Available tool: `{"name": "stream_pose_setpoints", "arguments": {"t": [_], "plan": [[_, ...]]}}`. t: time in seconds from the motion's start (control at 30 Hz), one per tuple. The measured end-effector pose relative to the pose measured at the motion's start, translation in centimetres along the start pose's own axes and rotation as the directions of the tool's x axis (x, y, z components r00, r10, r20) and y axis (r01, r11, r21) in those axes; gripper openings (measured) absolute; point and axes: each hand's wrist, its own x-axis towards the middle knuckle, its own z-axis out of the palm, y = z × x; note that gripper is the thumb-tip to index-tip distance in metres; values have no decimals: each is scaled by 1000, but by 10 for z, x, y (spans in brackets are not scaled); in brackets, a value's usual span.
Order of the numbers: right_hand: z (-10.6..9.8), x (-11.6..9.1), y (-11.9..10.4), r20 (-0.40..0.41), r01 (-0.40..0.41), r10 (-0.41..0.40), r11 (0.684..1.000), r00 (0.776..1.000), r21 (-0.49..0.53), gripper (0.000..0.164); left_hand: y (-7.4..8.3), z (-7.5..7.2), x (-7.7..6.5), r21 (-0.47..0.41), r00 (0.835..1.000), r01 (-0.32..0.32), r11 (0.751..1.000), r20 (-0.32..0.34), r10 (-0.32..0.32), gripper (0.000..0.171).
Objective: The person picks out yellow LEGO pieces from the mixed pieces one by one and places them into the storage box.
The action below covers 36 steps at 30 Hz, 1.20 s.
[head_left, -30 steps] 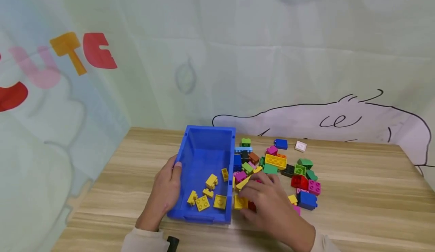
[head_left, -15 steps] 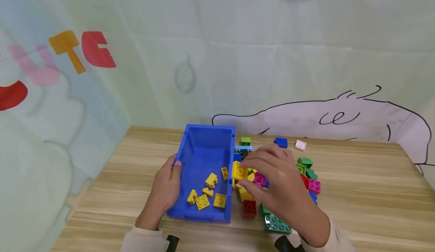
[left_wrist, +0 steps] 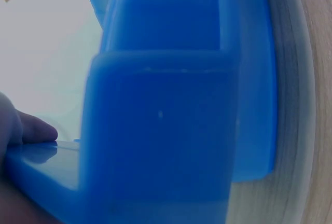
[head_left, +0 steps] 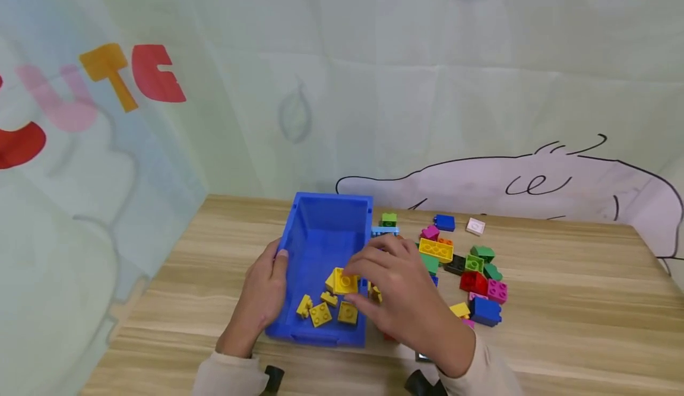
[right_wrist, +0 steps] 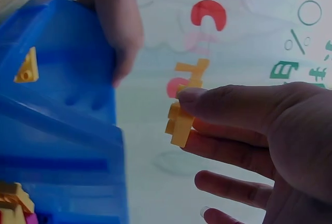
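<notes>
A blue plastic bin (head_left: 320,247) stands on the table with several yellow toy bricks (head_left: 320,314) on its floor. My left hand (head_left: 263,292) grips the bin's left wall, its thumb over the rim. Above the bin's right side my right hand (head_left: 403,292) pinches a yellow toy brick (head_left: 345,281) between thumb and fingers. In the right wrist view this brick (right_wrist: 181,123) is seen from the side, studs to the left. The left wrist view is mostly filled by the bin's blue wall (left_wrist: 161,130). My right hand hides part of the brick pile behind it.
Right of the bin lies a loose pile of mixed bricks, with a yellow one (head_left: 435,250), a red one (head_left: 474,282) and a blue one (head_left: 485,311). Farther back are a blue brick (head_left: 444,222) and a white one (head_left: 475,226). A printed curtain (head_left: 342,87) hangs behind the table.
My right hand has picked a yellow brick from the pile, lifted it and carried it left over the bin. My left hand keeps its grip on the bin.
</notes>
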Motion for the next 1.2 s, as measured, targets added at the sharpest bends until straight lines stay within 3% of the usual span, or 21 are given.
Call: {"name": "stream_pose_setpoints", "arguments": {"t": [0.17, 0.37, 0.8, 0.93, 1.07, 1.2], "plan": [[10, 1, -3, 92, -3, 4, 1000, 996, -17, 27, 1, 0, 0, 7, 1000, 6, 1000, -2, -6, 48], [19, 1, -7, 218, 18, -11, 999, 976, -30, 27, 0, 1, 1, 8, 1000, 4, 1000, -5, -4, 49], [26, 2, -9, 318, 3, 18, 998, 948, -65, 25, -1, 1, 1, 7, 1000, 14, 1000, -8, -14, 49], [16, 1, -5, 264, 8, 2, 999, 964, -35, 24, -1, 1, 0, 8, 1000, 13, 1000, -7, -13, 49], [-1, -1, 5, 113, 9, -7, 1000, 994, -16, 22, -1, 1, 0, 12, 1000, 7, 1000, -7, -7, 49], [-17, -3, 21, -21, -25, 25, 999, 999, -21, 24, -1, 1, 1, 16, 1000, 5, 1000, -10, -5, 49]]}}
